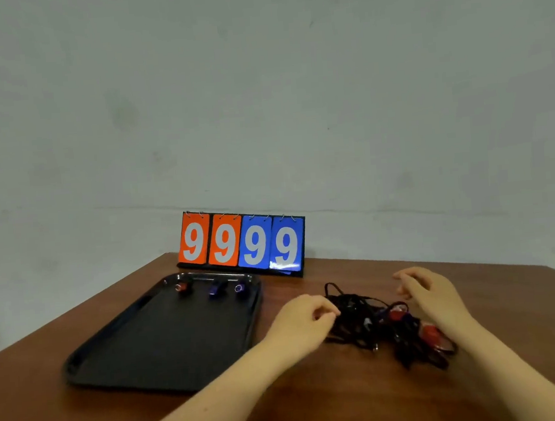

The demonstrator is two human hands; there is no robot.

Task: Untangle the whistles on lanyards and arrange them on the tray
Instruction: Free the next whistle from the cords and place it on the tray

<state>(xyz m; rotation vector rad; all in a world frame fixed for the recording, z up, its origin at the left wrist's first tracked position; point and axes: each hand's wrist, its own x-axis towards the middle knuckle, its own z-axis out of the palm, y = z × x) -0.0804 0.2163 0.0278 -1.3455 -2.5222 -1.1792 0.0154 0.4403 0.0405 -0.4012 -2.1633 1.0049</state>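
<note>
While the left hand [306,317] sits at the left edge of the tangle [374,322], its fingers are curled in with the fingertips pinched close together right against the black cords; whether a strand is truly caught between them is too blurred to tell. The right hand [430,294] hangs over the far right side of the tangle with its fingers loosely spread and bent, holding nothing. Both bare forearms reach in from the near edge of the table [475,294].

The tangle is a heap of black lanyards with whistles buried in it: a red one [398,315] shows near its middle and another red one [432,332] at its right end, close under the right wrist. One loop of cord [332,287] sticks out from the far left side of the tangle.

Just left of the tangle lies a black tray [154,353], flat on the wood. Along its far rim stand three whistles in a row: a red whistle [183,287], then a purple whistle [216,289], then a second purple whistle [240,288] nearest the tangle.

Beyond the tangle and the tray, at the far edge of the table, a flip scoreboard [242,244] stands upright, showing two orange nines and two blue nines. The table is dark reddish-brown wood with a dull sheen. Behind it rises a plain, pale grey-green wall [260,95] with faint smudges.
</note>
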